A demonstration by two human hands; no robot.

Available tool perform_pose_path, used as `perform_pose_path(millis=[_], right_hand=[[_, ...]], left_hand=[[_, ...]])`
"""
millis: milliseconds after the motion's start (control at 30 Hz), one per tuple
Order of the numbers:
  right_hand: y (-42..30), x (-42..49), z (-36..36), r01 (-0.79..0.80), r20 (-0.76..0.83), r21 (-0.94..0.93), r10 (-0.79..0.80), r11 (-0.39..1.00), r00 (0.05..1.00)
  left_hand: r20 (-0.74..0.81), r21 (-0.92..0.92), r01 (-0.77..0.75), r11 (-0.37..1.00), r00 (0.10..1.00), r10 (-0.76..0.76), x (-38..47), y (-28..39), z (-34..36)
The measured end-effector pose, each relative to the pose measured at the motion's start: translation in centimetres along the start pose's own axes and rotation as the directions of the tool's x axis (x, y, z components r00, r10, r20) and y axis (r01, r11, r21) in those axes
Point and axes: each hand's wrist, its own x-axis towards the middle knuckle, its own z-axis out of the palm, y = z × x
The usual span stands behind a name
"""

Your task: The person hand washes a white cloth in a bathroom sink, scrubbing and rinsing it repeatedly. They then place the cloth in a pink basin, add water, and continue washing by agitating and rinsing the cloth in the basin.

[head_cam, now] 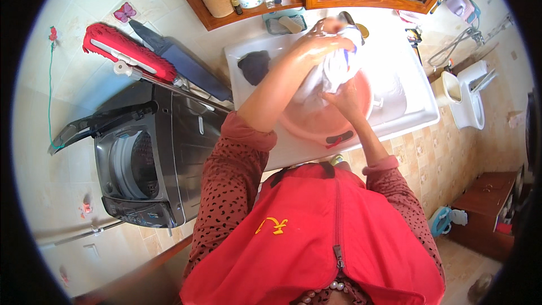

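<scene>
My left hand [324, 38] is wet and closed around the upper part of a bunched white cloth [332, 70] with a blue-purple stripe, close to the tap [346, 18]. Lower down, the fingers of my right hand [345, 97] grip the same cloth. Both hands are above a pink plastic basin [366, 84] holding cloudy water, and part of its far side is hidden by the cloth and hands. The basin stands in a white washbasin [417, 115]. Strong glare washes out the area right of the cloth.
A dark wet cloth [255, 67] lies at the washbasin's left. Behind is a soap dish [292, 24] under a wooden mirror cabinet [315, 2]. On the left stand a washing machine [169, 135] with its lid up and a red fluffy mop head [131, 53]. A toilet [468, 97] is at right.
</scene>
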Motion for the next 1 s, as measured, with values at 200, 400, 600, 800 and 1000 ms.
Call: perform_pose_path(millis=[200,400,600,800,1000], right_hand=[[2.6,3.9,0.5,0.042,-0.352,0.005,-0.037,0.999,0.935],[1.4,5.8,-4.2,-0.061,-0.225,0.57,0.227,0.819,0.948],[-4.1,4.7,-4.5,0.14,-0.239,0.464,-0.029,0.875,0.971],[-6.9,2.0,-1.9,0.001,-0.155,0.578,0.109,0.816,0.982],[-4.7,2.8,-0.8,0.141,0.006,0.749,-0.22,0.647,0.975]], left_hand=[[0.021,-0.226,-0.159,0.961,0.986,0.168,-0.8,2.4,0.8],[-0.239,-0.591,-0.188,0.785,0.97,0.051,-0.4,-4.8,-4.6],[0.09,-0.928,0.197,0.317,0.943,-0.322,-4.1,-12.9,4.0],[0.043,-0.998,0.037,-0.049,0.992,-0.12,-3.2,-15.2,8.8],[-0.112,-0.987,-0.104,0.12,0.992,-0.063,-3.3,-15.9,8.1]])
